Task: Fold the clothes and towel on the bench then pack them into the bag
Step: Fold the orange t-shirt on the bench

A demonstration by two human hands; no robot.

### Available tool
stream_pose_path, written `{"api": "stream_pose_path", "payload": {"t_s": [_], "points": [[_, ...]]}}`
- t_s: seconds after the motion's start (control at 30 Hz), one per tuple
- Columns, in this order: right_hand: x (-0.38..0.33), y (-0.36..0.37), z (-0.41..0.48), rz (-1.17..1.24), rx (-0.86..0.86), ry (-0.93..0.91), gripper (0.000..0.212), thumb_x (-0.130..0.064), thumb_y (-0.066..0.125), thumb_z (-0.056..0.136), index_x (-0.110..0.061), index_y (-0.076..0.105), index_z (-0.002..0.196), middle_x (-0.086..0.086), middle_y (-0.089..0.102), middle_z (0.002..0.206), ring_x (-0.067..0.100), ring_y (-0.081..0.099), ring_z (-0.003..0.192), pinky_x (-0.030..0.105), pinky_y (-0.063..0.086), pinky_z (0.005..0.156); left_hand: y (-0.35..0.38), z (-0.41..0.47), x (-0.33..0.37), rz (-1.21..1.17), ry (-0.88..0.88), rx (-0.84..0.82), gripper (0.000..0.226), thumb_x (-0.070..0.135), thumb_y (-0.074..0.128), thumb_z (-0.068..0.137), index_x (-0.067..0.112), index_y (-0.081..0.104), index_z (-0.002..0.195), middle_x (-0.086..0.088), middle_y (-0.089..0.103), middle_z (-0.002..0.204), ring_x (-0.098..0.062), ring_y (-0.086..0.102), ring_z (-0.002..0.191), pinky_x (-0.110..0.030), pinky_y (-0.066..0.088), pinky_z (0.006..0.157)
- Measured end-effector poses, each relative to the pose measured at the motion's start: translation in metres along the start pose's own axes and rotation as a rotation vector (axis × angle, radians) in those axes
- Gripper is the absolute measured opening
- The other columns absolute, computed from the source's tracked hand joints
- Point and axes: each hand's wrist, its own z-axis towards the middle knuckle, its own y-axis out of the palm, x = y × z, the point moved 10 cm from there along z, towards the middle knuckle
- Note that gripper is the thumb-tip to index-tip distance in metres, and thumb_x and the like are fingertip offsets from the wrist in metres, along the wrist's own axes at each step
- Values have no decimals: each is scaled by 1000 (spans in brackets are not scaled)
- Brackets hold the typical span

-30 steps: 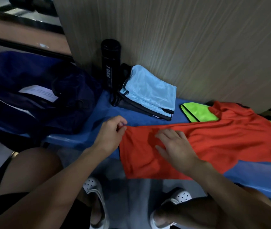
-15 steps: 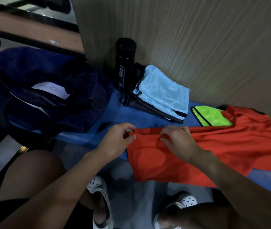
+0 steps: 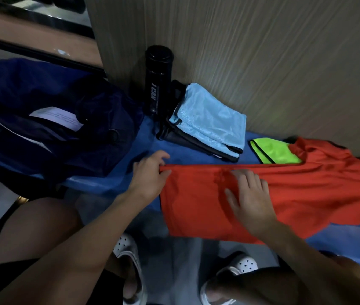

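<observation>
An orange shirt (image 3: 306, 190) lies spread on the blue bench (image 3: 174, 155), its near edge hanging over the front. My left hand (image 3: 150, 175) pinches the shirt's upper left corner. My right hand (image 3: 249, 194) lies flat on the cloth with its fingers spread. A folded light-blue towel (image 3: 209, 119) rests on dark folded clothes (image 3: 183, 139) against the wall. A neon-green garment (image 3: 273, 151) pokes out from under the shirt. The dark-blue bag (image 3: 49, 119) sits at the left end of the bench, with a white paper (image 3: 55, 117) in it.
A black bottle (image 3: 158, 80) stands upright against the wooden wall (image 3: 262, 51), between the bag and the towel. My knees and white perforated shoes (image 3: 238, 269) are below the bench's front edge. A strip of bench shows between bag and shirt.
My right hand let go of the shirt's top edge and now lies flat lower on the cloth. My left hand still pinches the corner; the top edge now runs straighter.
</observation>
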Motion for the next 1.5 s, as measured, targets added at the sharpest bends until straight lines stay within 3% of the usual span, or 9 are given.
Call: {"api": "stream_pose_path", "payload": {"t_s": [0.1, 0.23, 0.47, 0.7, 0.87, 1.07, 1.17, 1.33, 1.5], "points": [[16, 33, -33, -85, -174, 39, 62, -52, 26, 99, -11, 42, 143, 13, 41, 150, 30, 39, 136, 49, 29, 109, -23, 10, -2, -19, -7, 128, 38, 1, 67, 87, 12, 60, 122, -2, 60, 99, -22, 59, 96, -33, 46, 93], [12, 53, -39, -91, -271, 147, 75, -57, 4, 100, -10, 37, 149, 18, 30, 157, 33, 29, 145, 53, 20, 115, -11, -14, 45, 421, 252, 240, 36, 15, 65, 84, 15, 61, 119, -11, 55, 113, -33, 52, 100, -47, 43, 85], [1, 42, -43, -84, -196, 122, 69, -57, 8, 100, -19, 32, 152, 13, 28, 159, 30, 28, 147, 57, 25, 115, 80, -53, 34, 735, 379, -184, 60, 54, 23, 96, 34, 36, 151, -7, 30, 161, -31, 24, 149, -58, 17, 119], [32, 45, -66, -93, -241, 308, 73, -61, 5, 98, -21, 35, 151, 18, 35, 155, 39, 35, 141, 68, 29, 106, 65, -37, 27, 746, 327, -256, 75, 55, 11, 84, 37, 12, 157, 0, 7, 167, -21, 0, 154, -52, -2, 122], [41, 23, -68, -38, -127, 332, 65, -57, 24, 95, -25, 33, 151, 15, 31, 158, 33, 39, 138, 58, 35, 105, 81, -49, 38, 778, 355, -266, 70, 61, 3, 89, 39, 6, 156, 1, 0, 167, -24, -9, 153, -60, -7, 119], [117, 30, -97, -87, -281, 553, 79, -65, 0, 89, -27, 7, 157, 13, 9, 164, 30, 8, 151, 59, 12, 118, 81, -49, 21, 865, 368, -334, 70, 67, -3, 87, 45, -9, 154, 3, -11, 167, -25, -14, 152, -62, -9, 118], [114, 12, -95, -101, -176, 489, 68, -60, 14, 96, -26, 25, 155, 14, 29, 158, 33, 34, 140, 58, 30, 106, 79, -47, 31, 812, 347, -326, 74, 66, 0, 86, 42, -1, 156, 3, -8, 167, -23, -13, 153, -61, -8, 119], [186, 7, -109, -84, -232, 649, 72, -59, 13, 93, -26, 11, 157, 9, 11, 164, 25, 7, 151, 56, 11, 118, 116, -49, 85, 742, 534, -328, 68, 59, 7, 90, 40, 7, 156, 5, 0, 167, -16, -6, 153, -53, -2, 122], [196, 0, -127, -166, -289, 653, 67, -61, 15, 95, -29, 19, 154, 8, 17, 162, 28, 20, 146, 56, 24, 111, 131, -50, 90, 754, 578, -284, 66, 57, 21, 91, 38, 25, 154, 1, 15, 166, -20, 8, 153, -56, 7, 121]]}}
